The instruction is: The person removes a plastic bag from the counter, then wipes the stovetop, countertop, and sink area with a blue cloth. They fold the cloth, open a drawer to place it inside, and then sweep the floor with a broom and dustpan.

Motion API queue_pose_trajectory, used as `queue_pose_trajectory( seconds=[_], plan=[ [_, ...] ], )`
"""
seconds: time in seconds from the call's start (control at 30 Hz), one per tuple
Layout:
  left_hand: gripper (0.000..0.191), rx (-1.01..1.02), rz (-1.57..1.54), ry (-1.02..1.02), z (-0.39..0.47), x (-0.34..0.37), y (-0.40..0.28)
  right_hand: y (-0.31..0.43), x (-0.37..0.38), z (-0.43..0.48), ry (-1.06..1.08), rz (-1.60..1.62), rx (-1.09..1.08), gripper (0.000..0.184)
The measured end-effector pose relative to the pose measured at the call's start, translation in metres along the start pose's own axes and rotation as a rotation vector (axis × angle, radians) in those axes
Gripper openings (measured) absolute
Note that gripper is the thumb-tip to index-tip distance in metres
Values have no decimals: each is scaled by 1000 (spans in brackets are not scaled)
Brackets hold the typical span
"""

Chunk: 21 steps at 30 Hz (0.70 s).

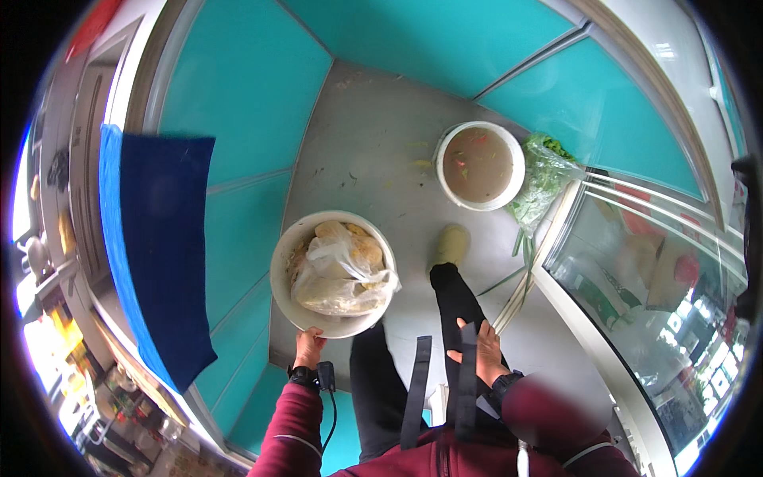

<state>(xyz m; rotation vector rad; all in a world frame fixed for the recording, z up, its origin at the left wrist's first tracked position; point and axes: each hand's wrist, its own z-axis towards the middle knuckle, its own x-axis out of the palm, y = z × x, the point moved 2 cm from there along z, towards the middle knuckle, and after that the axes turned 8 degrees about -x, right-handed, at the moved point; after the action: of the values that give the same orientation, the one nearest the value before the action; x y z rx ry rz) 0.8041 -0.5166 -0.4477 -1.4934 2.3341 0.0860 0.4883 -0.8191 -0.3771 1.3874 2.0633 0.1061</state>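
My left hand grips the near rim of a white plastic bucket at the left of my legs. Inside the bucket lie clear plastic bags and pale yellowish-brown matter I cannot identify. My right hand rests against my black trouser leg, its fingers apart; a hanging black strap partly covers it. Beyond my shoe, a second white bucket stands on the grey floor, holding murky brown liquid with red and green scraps afloat.
A clear bag of leafy greens sits beside the liquid-filled bucket, long green leaves trailing toward me. Turquoise panels enclose the floor, where small scraps are scattered. A white-framed glass panel stands right; a dark blue cloth hangs left.
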Motion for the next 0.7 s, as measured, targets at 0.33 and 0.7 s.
queue_pose_trajectory(
  seconds=[0.33, 0.7],
  plan=[
    [19, -288, -501, 158, 102, -85, 172, 3, 68, -34, 43, -244, 67, 85],
    [19, -471, -761, 83, 149, -143, 367, 14, 126, -54, 95, -398, 110, 86]
  ],
)
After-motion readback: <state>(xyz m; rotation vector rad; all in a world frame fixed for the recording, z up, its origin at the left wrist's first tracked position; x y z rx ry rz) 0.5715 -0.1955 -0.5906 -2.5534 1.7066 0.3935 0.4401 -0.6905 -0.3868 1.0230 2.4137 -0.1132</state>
